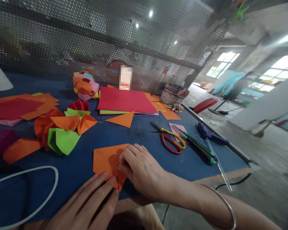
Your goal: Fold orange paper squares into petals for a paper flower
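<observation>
An orange paper sheet [107, 158] with a folded flap lies on the blue tabletop near its front edge. My left hand [91, 201] rests flat on the sheet's lower edge, fingers stretched out. On the right side of the sheet, my right hand [140, 167] is closed, its thumb and curled fingers pinching the folded orange flap. A ring shows on one of its fingers and a bangle on the wrist. The fingertips of the right hand partly cover the fold.
Scissors [171, 148], a green cutter [199, 147] and a blue glue gun [213, 135] lie right. Red paper [127, 100] is stacked behind. Folded shapes [64, 140], a paper ball [85, 86] and a white cable [54, 188] are left. A basket [174, 94] stands by the mesh.
</observation>
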Tool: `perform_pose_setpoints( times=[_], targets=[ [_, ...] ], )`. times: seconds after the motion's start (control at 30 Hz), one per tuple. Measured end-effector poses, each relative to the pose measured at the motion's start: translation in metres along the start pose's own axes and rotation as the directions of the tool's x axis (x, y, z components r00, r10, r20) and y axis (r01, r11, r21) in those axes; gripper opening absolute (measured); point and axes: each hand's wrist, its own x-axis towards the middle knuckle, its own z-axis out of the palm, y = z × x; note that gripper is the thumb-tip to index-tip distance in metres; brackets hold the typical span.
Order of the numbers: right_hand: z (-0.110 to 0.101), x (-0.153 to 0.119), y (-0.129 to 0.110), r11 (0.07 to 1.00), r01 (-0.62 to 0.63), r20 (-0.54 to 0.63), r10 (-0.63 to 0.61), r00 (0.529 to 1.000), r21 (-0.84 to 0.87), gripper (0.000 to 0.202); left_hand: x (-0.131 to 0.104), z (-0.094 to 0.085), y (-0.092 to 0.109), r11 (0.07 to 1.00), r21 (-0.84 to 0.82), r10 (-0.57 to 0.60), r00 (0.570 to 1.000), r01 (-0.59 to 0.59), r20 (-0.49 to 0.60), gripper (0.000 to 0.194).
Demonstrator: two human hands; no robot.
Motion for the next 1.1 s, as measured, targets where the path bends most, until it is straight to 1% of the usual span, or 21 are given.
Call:
perform_pose_setpoints(
  times=[0.07,0.2,0.27,0.37,0.47,0.53,0.6,0.67,0.73,0.8,0.9,1.0,1.1],
  targets=[
    [0.0,0.0,0.0,1.0,-0.006,-0.003,0.006,1.0,-0.001,0.006,-0.001,0.0,0.0,1.0,-0.007,-0.004,1.0,0.004,-0.009,0.037],
    [0.0,0.0,-0.001,1.0,-0.007,-0.006,0.007,1.0,0.009,0.007,-0.001,0.001,-0.001,1.0,-0.005,0.026,0.999,-0.026,-0.022,0.04],
    [0.0,0.0,-0.001,1.0,-0.013,-0.01,0.013,1.0,0.017,0.007,-0.001,0.002,-0.001,1.0,0.004,0.019,1.0,-0.019,0.001,0.041],
    [0.0,-0.001,-0.002,0.999,-0.026,-0.017,0.027,0.999,0.033,0.007,-0.001,0.004,0.0,1.0,0.004,0.002,0.999,-0.002,0.032,0.037],
    [-0.001,-0.001,-0.002,0.998,-0.035,-0.02,0.036,0.999,0.053,0.007,0.003,0.002,0.0,1.0,0.016,0.019,0.998,-0.02,0.067,0.034],
    [-0.002,-0.001,-0.003,0.997,-0.043,-0.021,0.044,0.999,0.066,0.007,0.008,0.0,-0.001,0.999,0.021,0.026,0.997,-0.028,0.067,0.034],
    [-0.004,-0.003,-0.003,0.996,-0.046,-0.024,0.048,0.999,0.078,0.007,0.014,-0.003,-0.003,0.996,0.042,0.072,0.996,-0.075,0.056,0.034],
    [-0.007,-0.006,-0.003,0.994,-0.04,-0.027,0.043,0.999,0.101,0.008,0.018,-0.006,-0.006,0.984,0.083,0.15,0.987,-0.155,0.061,0.033],
    [-0.01,-0.01,-0.002,0.988,-0.03,-0.022,0.033,0.999,0.154,0.016,0.019,-0.007,-0.009,0.975,0.107,0.188,0.979,-0.196,0.08,0.032],
    [-0.012,-0.013,-0.001,0.976,-0.032,-0.013,0.036,0.999,0.215,0.025,0.019,-0.008,-0.009,0.975,0.108,0.185,0.979,-0.194,0.088,0.031],
    [-0.015,-0.014,0.002,0.965,-0.048,0.001,0.05,0.999,0.256,0.029,0.016,-0.006,-0.006,0.983,0.096,0.15,0.985,-0.157,0.081,0.032],
    [-0.015,-0.013,0.006,0.963,-0.043,-0.007,0.046,0.999,0.267,0.028,0.015,-0.005,-0.003,0.993,0.068,0.095,0.992,-0.101,0.078,0.034],
    [-0.015,-0.013,0.011,0.961,-0.042,-0.028,0.052,0.998,0.274,0.024,0.014,-0.005,-0.002,0.992,0.057,0.107,0.99,-0.113,0.096,0.034]
  ],
)
